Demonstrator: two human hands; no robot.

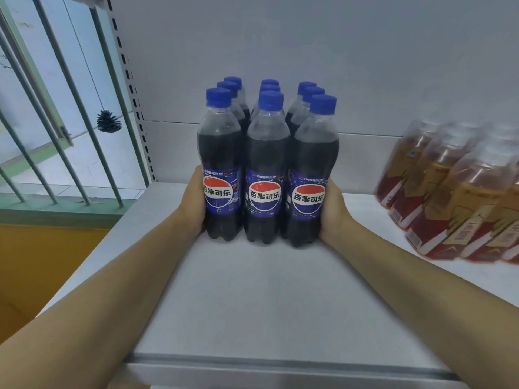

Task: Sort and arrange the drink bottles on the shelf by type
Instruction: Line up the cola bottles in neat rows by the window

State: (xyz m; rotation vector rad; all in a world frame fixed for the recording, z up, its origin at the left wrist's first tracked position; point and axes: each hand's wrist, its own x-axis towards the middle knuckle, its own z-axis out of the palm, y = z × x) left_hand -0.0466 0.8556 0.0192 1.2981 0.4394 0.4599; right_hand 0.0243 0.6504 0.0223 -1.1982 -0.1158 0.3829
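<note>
Cola bottles [264,169] stand on white shelf [266,299] beside barred window [56,108].

Both my forearms reach straight forward, roughly parallel. My left hand [193,203] and right hand [334,211] face each other (palms inward), fingers hidden.

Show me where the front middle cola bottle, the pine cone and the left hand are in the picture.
front middle cola bottle [264,194]: head view, on its round logo label.
pine cone [109,121]: head view, middle of the cone, hanging by the window.
left hand [193,200]: head view, back of the hand against the left bottle.
</note>
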